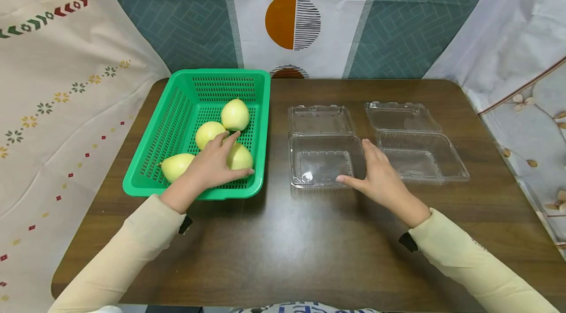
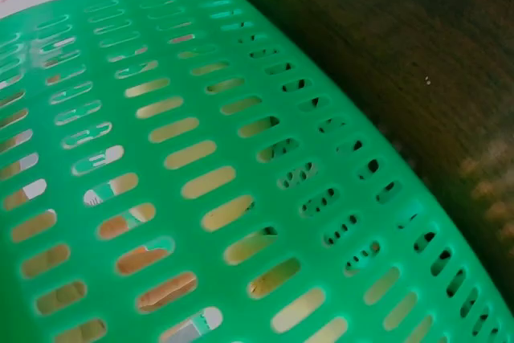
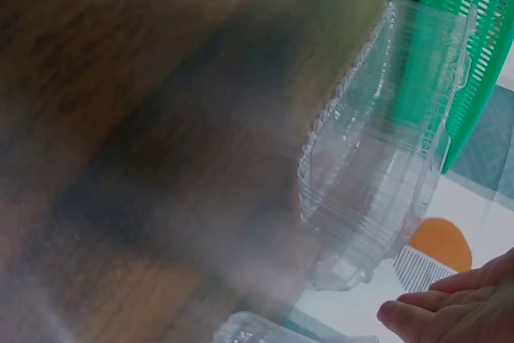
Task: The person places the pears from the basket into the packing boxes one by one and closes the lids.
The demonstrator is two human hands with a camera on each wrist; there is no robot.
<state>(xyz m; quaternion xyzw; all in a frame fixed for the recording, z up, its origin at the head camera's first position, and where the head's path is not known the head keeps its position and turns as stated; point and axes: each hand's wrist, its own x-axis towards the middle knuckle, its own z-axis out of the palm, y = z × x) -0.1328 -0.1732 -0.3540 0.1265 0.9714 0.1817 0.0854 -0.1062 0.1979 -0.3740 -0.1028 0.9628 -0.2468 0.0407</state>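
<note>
At green basket, left hand, fruit

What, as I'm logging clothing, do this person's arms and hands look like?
The left sleeve and right sleeve are long and pale cream, ending near the wrists; the right one bears a faint, unreadable marking. A small black piece shows below each wrist. The left hand and right hand wear no gloves.

Left hand and right hand extend forward, each thumb spread apart.
</note>
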